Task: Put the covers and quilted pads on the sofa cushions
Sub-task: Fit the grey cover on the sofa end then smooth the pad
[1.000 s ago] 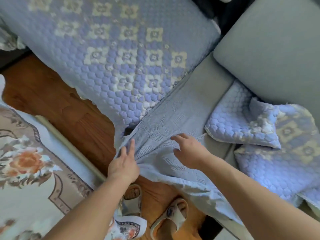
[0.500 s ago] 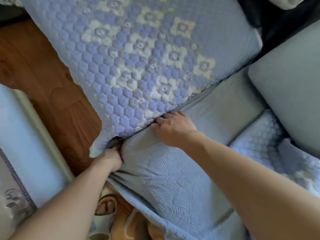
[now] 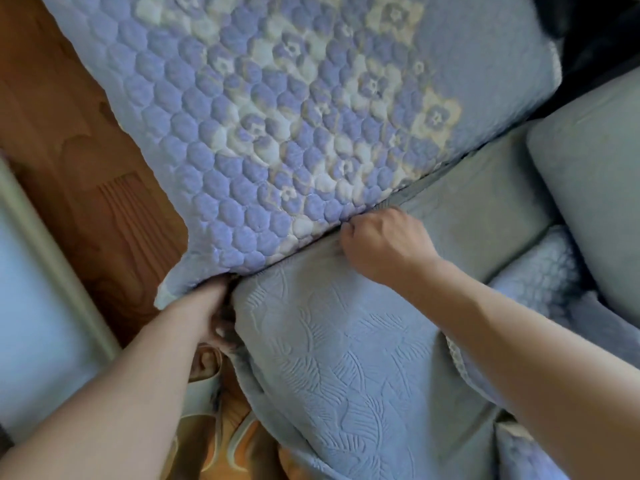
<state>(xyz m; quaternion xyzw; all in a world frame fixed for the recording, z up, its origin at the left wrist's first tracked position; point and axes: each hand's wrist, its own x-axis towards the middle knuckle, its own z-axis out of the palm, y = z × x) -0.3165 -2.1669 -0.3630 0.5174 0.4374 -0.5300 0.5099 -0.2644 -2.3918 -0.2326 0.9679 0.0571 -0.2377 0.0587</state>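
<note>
The seam between the leaf-embossed cover (image 3: 339, 348) and the quilted pad (image 3: 277, 133) runs diagonally; the right hand (image 3: 384, 244), fingers curled, tucks cover into it, while the left hand (image 3: 211, 306) pinches the cover's front corner, fingers partly hidden.

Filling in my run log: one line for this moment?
left hand: tucking leaf-embossed cover at corner | right hand: pushing cover into seam beside quilted pad

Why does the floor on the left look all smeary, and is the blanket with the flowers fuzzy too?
Head view: the rug and floor at the left edge smear with motion blur; the flowered pad is slightly soft; the leaf-stitched cover looks sharpest; soft daylight, no glare.
</note>
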